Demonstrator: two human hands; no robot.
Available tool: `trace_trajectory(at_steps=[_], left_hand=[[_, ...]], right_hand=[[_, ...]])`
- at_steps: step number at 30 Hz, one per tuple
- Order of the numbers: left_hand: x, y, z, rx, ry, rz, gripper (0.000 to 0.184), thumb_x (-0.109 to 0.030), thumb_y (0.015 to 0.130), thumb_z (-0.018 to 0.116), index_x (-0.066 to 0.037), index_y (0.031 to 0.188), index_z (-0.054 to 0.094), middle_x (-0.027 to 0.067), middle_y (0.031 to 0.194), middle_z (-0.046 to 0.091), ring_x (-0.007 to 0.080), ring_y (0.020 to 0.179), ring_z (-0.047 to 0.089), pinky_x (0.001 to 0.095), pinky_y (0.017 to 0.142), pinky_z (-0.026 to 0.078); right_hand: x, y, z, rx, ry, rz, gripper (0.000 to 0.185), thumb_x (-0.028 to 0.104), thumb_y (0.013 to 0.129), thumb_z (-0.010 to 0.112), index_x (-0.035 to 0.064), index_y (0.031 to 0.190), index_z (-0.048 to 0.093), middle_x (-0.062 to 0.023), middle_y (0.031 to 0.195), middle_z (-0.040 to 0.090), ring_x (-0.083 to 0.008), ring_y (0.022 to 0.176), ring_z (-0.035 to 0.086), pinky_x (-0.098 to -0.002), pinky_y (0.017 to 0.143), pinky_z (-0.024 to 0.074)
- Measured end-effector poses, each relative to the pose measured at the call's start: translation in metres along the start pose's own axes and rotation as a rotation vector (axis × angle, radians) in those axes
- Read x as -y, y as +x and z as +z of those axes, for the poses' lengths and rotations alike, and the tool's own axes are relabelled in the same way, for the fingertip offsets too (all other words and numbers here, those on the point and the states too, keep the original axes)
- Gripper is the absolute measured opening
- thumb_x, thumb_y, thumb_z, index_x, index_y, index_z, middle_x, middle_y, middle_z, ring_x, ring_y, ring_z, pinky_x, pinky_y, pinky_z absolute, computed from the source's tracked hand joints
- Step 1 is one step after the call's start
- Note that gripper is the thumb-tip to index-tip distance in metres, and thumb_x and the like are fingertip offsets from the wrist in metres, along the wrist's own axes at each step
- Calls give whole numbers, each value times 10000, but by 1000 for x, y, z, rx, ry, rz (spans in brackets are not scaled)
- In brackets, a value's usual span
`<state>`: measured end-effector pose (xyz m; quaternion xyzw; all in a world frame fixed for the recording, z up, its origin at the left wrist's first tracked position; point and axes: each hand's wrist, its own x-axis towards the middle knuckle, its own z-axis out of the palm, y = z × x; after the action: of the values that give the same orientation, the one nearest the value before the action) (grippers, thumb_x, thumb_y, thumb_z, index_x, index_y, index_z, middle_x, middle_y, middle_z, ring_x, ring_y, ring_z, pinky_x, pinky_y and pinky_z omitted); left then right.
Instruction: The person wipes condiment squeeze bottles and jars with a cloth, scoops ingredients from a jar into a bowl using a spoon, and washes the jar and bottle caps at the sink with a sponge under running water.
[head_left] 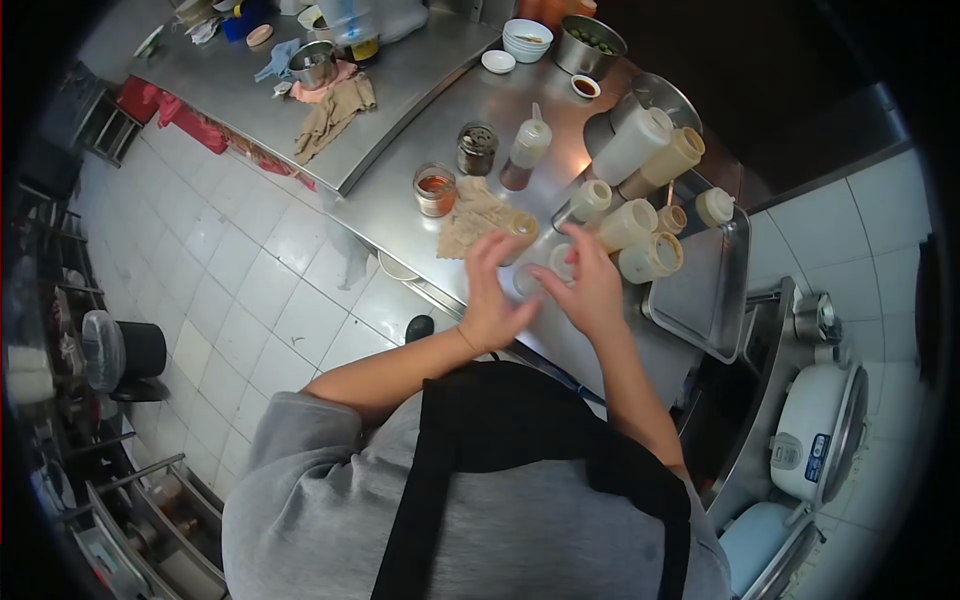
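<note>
My left hand (488, 298) is over the front of the steel counter, fingers spread and slightly blurred. Its fingertips are beside a small glass jar (521, 226) and partly cover it; contact is unclear. Facing it, my right hand (592, 285) has its thumb and index finger apart. Two clear round pieces, a nearer one (528, 282) and a farther one (561, 262), are between the hands, too blurred to tell whether they are lids or cups. Behind my left hand lies a tan cloth (468, 215), near a jar of red seasoning (435, 192).
Several squeeze bottles (627, 225) crowd the right, beside a metal tray (700, 300). A nozzle bottle (527, 150) and dark-filled jar (477, 150) stand farther back. White bowls (527, 40) and a steel pot (590, 50) are at the rear. A rice cooker (815, 430) sits right.
</note>
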<state>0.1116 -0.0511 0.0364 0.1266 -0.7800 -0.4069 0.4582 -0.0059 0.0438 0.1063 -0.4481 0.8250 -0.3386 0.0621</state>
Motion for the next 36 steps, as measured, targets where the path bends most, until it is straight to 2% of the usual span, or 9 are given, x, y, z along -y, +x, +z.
trace_trajectory(at_steps=[3,12,18,21,24,28,31,34,36], left_hand=[[54,1,5,29,-101,-244,871,-80,615,777,-41,1337,291,204,1289,390,363,1204,405,409,995,370],[70,45,8,248,-38,-259,662,-157,645,772,-62,1210,440,201,1103,573,355,1041,563,390,862,462],[15,82,-33,701,-351,-384,614,-152,617,757,-67,1157,478,117,963,617,257,891,610,364,771,481],[0,97,-51,858,-579,-263,548,-108,617,749,-58,1106,507,66,892,616,193,831,600,326,747,482],[14,111,-57,1422,-1029,-369,533,-74,617,752,-54,1098,523,26,854,607,143,804,591,294,742,482],[31,128,-58,1721,-974,-390,562,-62,629,764,-50,1134,517,19,890,589,129,845,573,282,774,471],[53,126,-39,1650,-936,-148,626,-80,619,788,-42,1176,503,32,986,577,131,944,543,297,832,452],[65,124,-26,1619,-912,-303,684,-83,600,807,-48,1206,493,28,1060,557,127,1021,503,307,886,425],[67,120,-21,1276,-766,-317,698,-92,583,823,-54,1198,494,43,1056,567,155,1015,521,316,895,424]], right_hand=[[15,39,32,-65,-77,-262,486,411,722,725,99,1064,578,-122,884,609,-311,784,612,-408,634,474],[24,68,33,-159,-180,39,388,396,736,717,72,853,537,-139,682,621,-343,639,607,-423,575,460],[39,57,0,-186,142,75,346,300,713,758,46,746,525,-91,588,551,-246,550,559,-361,530,432],[56,42,-22,-114,188,-27,310,250,698,773,52,766,545,-72,645,553,-205,598,562,-315,558,442],[85,32,-53,111,102,-248,310,239,673,788,54,822,589,-76,759,582,-204,669,575,-294,611,460],[110,34,-80,366,72,-327,270,34,702,708,74,959,637,-89,977,580,-255,870,591,-335,732,489],[112,39,-86,423,-46,-432,336,-68,676,643,90,973,643,-88,1049,567,-287,943,577,-350,789,489],[104,41,-90,308,-189,-521,387,-87,641,633,94,982,644,-92,1083,567,-307,964,575,-362,816,486],[95,35,-89,251,-207,-337,398,-76,643,645,89,1005,630,-106,1103,568,-316,985,572,-375,833,484]])
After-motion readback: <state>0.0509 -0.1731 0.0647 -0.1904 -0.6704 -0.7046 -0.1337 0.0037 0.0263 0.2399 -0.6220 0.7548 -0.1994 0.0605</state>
